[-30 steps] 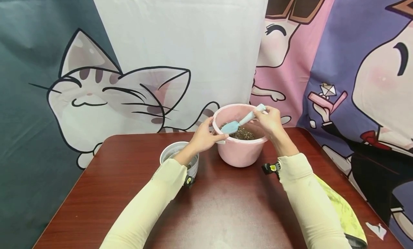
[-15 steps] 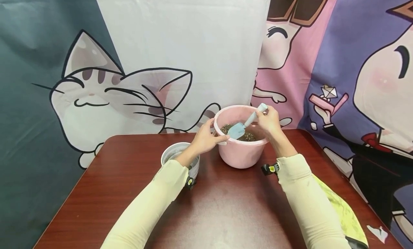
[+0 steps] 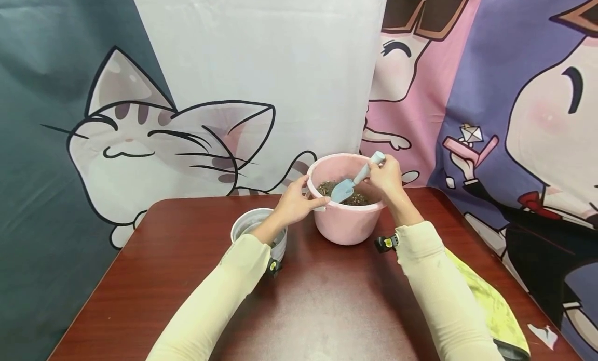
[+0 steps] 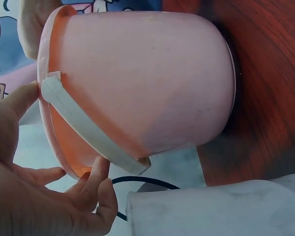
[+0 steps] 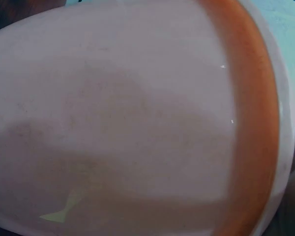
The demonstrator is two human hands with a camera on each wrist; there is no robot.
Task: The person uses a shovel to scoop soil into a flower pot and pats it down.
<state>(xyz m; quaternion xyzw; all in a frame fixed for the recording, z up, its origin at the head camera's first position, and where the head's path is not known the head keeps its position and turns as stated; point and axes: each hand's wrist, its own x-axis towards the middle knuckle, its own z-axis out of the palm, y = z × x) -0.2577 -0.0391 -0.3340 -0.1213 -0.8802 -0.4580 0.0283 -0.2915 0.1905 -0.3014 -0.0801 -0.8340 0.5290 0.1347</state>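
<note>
On my feed, the left hand [image 3: 294,201] gripped the bucket [image 3: 348,226], I judged, for steadiness. The right hand [image 3: 388,176] pinched the trowel [image 3: 343,190]; soil [image 3: 358,199] contact was unclear.

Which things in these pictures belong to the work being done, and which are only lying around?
In the work:
Pink bucket, with the left hand at its rim
Light blue trowel, held in the right hand
Dark, soil-like material inside the bucket
Grey-white pot, perhaps, standing close by

Apparently just lying about:
Yellow item, partly behind the right sleeve
White scrap on the table
</note>
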